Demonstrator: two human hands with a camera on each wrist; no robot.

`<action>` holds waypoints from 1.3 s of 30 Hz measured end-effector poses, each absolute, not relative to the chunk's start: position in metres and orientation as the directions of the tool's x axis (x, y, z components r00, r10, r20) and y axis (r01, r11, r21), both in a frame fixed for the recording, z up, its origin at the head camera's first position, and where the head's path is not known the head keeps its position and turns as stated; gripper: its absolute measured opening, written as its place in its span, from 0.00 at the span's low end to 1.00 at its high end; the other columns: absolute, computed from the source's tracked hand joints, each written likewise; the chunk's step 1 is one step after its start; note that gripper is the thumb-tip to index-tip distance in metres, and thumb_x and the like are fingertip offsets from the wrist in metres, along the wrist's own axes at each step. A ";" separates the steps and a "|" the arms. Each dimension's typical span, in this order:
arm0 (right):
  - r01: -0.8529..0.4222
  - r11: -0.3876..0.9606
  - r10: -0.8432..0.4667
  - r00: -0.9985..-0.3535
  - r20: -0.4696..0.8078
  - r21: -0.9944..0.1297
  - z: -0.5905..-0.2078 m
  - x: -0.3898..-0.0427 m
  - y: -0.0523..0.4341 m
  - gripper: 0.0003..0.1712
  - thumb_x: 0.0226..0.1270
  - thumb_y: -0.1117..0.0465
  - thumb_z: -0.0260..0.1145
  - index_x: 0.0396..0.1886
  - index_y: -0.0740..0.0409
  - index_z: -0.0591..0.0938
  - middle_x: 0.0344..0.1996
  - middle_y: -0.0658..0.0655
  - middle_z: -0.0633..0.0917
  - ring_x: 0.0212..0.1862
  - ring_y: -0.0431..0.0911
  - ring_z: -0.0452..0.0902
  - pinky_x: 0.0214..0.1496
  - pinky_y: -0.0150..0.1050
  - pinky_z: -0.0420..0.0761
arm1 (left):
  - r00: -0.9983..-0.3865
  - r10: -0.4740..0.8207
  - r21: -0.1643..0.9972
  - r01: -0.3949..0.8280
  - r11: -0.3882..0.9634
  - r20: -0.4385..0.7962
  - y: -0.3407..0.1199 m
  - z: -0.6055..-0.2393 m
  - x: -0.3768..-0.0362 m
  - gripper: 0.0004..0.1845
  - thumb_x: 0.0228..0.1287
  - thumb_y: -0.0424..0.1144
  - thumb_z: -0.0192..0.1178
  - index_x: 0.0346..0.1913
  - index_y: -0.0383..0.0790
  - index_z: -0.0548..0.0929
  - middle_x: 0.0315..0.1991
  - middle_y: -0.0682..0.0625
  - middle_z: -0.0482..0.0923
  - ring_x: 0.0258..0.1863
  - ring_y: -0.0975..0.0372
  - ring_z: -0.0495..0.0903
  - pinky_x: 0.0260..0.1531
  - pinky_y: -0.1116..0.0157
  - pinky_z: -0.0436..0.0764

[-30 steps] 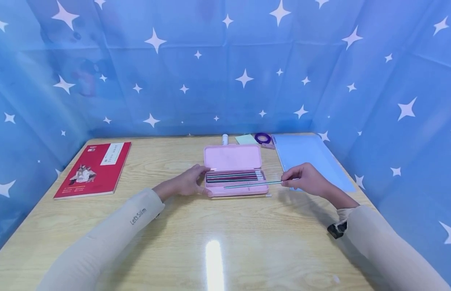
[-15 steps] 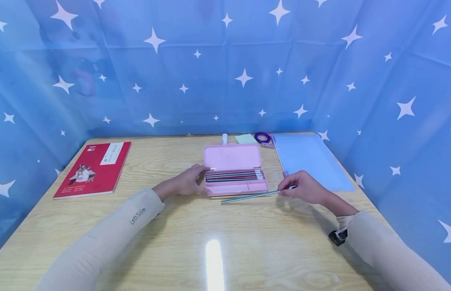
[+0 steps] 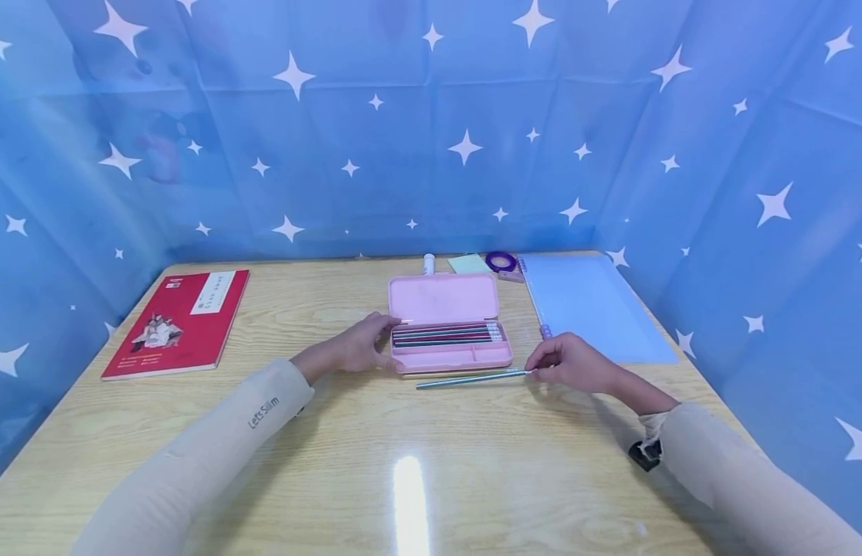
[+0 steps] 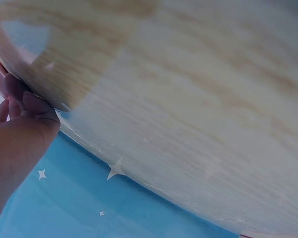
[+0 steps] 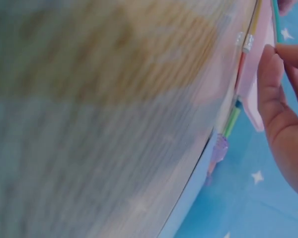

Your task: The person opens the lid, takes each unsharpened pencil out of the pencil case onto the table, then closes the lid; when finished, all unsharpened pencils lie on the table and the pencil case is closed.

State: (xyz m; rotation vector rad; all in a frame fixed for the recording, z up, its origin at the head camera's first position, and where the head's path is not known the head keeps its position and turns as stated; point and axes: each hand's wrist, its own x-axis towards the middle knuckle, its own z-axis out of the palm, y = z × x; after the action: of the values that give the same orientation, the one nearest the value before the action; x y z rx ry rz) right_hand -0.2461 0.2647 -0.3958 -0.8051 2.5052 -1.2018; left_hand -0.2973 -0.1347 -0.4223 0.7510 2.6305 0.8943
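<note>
Since the earlier frames, the right hand (image 3: 568, 361) has carried the pencil (image 3: 471, 378) from above the tray of the case (image 3: 450, 349) down to the table (image 3: 431, 463), just in front of the case's near edge. It now lies almost flat on the wood, roughly parallel to that edge; whether it touches the case cannot be told. Thumb and fingertips still pinch its right end. The left hand (image 3: 358, 347) has not moved: fingers curl round the case's left end and steady it. Remaining pencils (image 3: 446, 336) lie side by side in the tray, and the lid stands open toward the far edge. Judged from this, one pencil is out and the grip is close to release. A book (image 3: 179, 323) lies at the left edge, a folder (image 3: 591, 305) toward the right.
</note>
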 end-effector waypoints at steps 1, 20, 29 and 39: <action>-0.375 0.512 -0.575 -0.818 0.016 -0.773 -0.396 -0.246 0.264 0.04 0.61 0.74 0.69 0.36 0.69 0.86 0.33 0.63 0.87 0.32 0.41 0.80 0.34 0.33 0.81 | -0.832 0.549 0.624 0.389 0.677 -0.077 -0.135 -0.422 -0.298 0.56 0.49 0.59 0.74 0.75 0.34 0.60 0.61 0.42 0.67 0.56 0.55 0.68 0.62 0.56 0.69; -0.391 0.584 -0.542 -0.840 0.018 -0.712 -0.410 -0.252 0.247 0.03 0.59 0.71 0.72 0.32 0.63 0.88 0.29 0.53 0.87 0.30 0.42 0.82 0.29 0.35 0.82 | -0.828 0.556 0.630 0.396 0.669 -0.070 -0.134 -0.423 -0.298 0.55 0.50 0.59 0.74 0.74 0.34 0.60 0.62 0.42 0.66 0.56 0.55 0.67 0.61 0.56 0.68; -0.387 0.581 -0.527 -0.849 0.031 -0.716 -0.411 -0.252 0.243 0.03 0.58 0.71 0.73 0.32 0.64 0.87 0.31 0.56 0.87 0.30 0.43 0.82 0.26 0.34 0.80 | -0.828 0.555 0.633 0.388 0.670 -0.080 -0.134 -0.422 -0.297 0.55 0.50 0.59 0.74 0.75 0.34 0.60 0.62 0.42 0.66 0.58 0.54 0.67 0.63 0.55 0.68; -0.370 0.641 -0.492 -0.870 0.010 -0.672 -0.409 -0.254 0.245 0.04 0.56 0.71 0.74 0.30 0.62 0.86 0.28 0.52 0.86 0.32 0.43 0.83 0.31 0.34 0.81 | -0.829 0.555 0.632 0.394 0.668 -0.070 -0.134 -0.423 -0.298 0.55 0.50 0.59 0.74 0.75 0.34 0.60 0.61 0.42 0.66 0.57 0.55 0.67 0.63 0.56 0.67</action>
State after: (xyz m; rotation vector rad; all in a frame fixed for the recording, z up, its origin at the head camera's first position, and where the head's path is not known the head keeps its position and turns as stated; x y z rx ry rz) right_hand -0.2540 0.2448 -0.4092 -0.7123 2.6855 -1.0407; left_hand -0.2979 -0.1344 -0.4228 0.7629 2.6274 0.9061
